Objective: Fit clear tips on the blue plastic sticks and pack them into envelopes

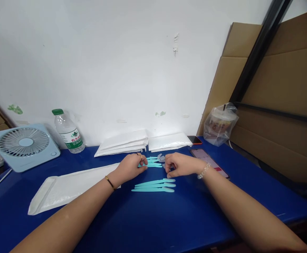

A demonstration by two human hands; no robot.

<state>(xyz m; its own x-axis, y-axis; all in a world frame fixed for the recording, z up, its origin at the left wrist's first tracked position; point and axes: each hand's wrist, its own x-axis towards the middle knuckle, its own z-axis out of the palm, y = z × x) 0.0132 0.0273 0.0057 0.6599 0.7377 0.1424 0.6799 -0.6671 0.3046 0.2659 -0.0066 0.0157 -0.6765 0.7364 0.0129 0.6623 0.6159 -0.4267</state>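
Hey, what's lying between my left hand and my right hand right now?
Teal razors and small pale, see-through pieces lie on the blue table between your left hand and right hand, as the head view shows.

Pretty busy blue counter (153, 219), ngl
Front and center there are three teal eyebrow razors (156, 186) lying side by side, with a second bunch of teal razors (155, 164) just behind, plus some small clear pieces (162, 159) next to those. One white padded mailer (77, 184) lies flat on the left, and two mailer piles (124, 142) sit along the back. Far left's got a light blue square fan (25, 142) and a green-capped water bottle (68, 131); over right it's two phones (208, 161), one screen lit, and a bagged drink cup (220, 123).
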